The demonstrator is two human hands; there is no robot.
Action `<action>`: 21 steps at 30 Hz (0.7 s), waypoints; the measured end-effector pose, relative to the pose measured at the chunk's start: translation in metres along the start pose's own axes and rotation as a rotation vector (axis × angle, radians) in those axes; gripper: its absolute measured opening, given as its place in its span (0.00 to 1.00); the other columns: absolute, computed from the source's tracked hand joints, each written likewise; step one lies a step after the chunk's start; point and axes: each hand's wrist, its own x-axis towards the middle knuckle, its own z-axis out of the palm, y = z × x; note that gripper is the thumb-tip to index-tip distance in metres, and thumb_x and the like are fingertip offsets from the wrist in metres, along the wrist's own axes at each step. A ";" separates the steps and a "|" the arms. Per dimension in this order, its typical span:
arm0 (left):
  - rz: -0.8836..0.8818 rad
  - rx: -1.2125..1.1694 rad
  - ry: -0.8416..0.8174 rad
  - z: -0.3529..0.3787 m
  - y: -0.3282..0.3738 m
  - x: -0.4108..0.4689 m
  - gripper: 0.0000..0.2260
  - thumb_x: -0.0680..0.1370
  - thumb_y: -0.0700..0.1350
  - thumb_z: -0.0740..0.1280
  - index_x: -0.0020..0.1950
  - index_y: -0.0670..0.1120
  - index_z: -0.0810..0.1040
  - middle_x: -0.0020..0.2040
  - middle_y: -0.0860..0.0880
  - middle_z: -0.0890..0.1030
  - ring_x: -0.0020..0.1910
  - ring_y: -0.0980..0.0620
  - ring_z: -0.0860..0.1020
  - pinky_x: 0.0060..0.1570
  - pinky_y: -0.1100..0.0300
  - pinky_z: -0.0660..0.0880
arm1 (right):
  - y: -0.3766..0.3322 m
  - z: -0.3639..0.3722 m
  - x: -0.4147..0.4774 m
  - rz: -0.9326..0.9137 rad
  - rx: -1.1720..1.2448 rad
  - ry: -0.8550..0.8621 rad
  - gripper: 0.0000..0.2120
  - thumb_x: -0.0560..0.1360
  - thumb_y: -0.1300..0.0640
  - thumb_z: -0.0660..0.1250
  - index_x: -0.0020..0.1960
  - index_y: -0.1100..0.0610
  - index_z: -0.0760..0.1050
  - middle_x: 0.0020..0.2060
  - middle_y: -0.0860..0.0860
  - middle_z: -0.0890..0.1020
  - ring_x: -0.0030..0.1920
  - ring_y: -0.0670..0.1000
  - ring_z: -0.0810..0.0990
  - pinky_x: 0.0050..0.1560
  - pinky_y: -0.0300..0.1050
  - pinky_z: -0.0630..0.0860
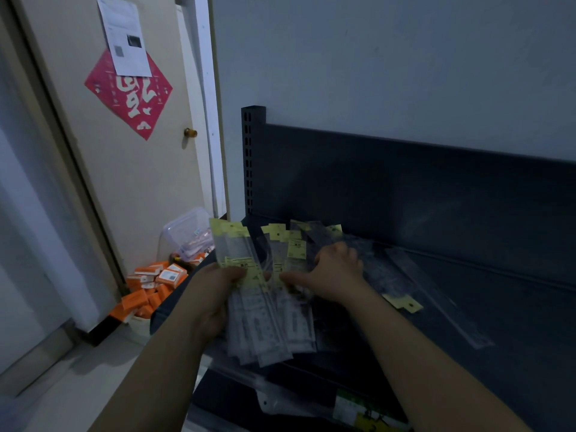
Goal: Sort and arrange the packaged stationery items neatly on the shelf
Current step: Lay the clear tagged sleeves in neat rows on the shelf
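1. Setting: a dim room. A door (131, 182) fills the left of the frame; a dark metal shelf (486, 332) fills the centre and right.
2. Orange boxes (152, 288) and a clear tub (184, 232) lie on the floor at the foot of the door.
3. The left hand (215, 294) grips the bundle (265, 325), a fan of clear packs with yellow headers. Its thumb lies across the front and its fingers curl behind. The bundle is at frame centre, over the shelf's front left corner.
4. The right hand (335, 272) sits just right of the bundle, thumb laid on it and fingers bent over the packs. We cannot tell whether it pinches any or only presses.
5. Loose packs (436, 294) lie skewed on the shelf, right of centre.
6. We judge the step in hand to be gathering and squaring the bundle; sorting looks far from done.
7. The next move calls for:
   - turning all headers one way;
   - closing the fan into a flush stack;
   - keeping a firm grip, since the sleeves look slick;
   - collecting the loose packs afterwards.
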 end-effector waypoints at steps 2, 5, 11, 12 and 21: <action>-0.002 0.007 0.003 -0.001 -0.002 0.002 0.09 0.80 0.32 0.56 0.55 0.38 0.73 0.47 0.35 0.83 0.42 0.42 0.83 0.33 0.50 0.81 | -0.004 0.004 0.000 0.004 -0.017 0.002 0.50 0.62 0.24 0.62 0.69 0.60 0.64 0.69 0.57 0.62 0.68 0.61 0.60 0.66 0.55 0.60; -0.031 0.021 -0.014 0.005 -0.006 -0.002 0.07 0.80 0.32 0.56 0.53 0.37 0.73 0.46 0.34 0.82 0.40 0.43 0.82 0.33 0.49 0.81 | -0.002 0.003 0.002 -0.003 -0.026 -0.001 0.37 0.70 0.33 0.61 0.66 0.61 0.67 0.67 0.57 0.63 0.67 0.61 0.60 0.65 0.53 0.60; -0.029 0.019 -0.011 0.018 -0.017 0.000 0.09 0.81 0.33 0.54 0.53 0.37 0.74 0.48 0.33 0.82 0.44 0.40 0.82 0.40 0.45 0.81 | 0.018 -0.009 -0.002 -0.035 0.289 0.100 0.15 0.80 0.59 0.51 0.36 0.58 0.64 0.50 0.61 0.74 0.55 0.58 0.71 0.56 0.50 0.68; -0.024 0.004 -0.012 0.020 -0.019 0.001 0.09 0.81 0.33 0.54 0.53 0.37 0.74 0.50 0.33 0.82 0.45 0.40 0.82 0.44 0.43 0.80 | 0.020 -0.013 -0.004 -0.044 0.357 0.121 0.17 0.81 0.60 0.52 0.33 0.57 0.62 0.43 0.60 0.74 0.48 0.55 0.72 0.49 0.47 0.68; 0.122 -0.015 0.009 0.047 -0.027 0.006 0.11 0.81 0.33 0.56 0.47 0.39 0.77 0.40 0.41 0.83 0.38 0.45 0.82 0.37 0.51 0.79 | 0.028 -0.014 -0.025 -0.151 0.756 0.008 0.21 0.80 0.51 0.60 0.47 0.72 0.73 0.44 0.69 0.79 0.41 0.63 0.79 0.44 0.55 0.76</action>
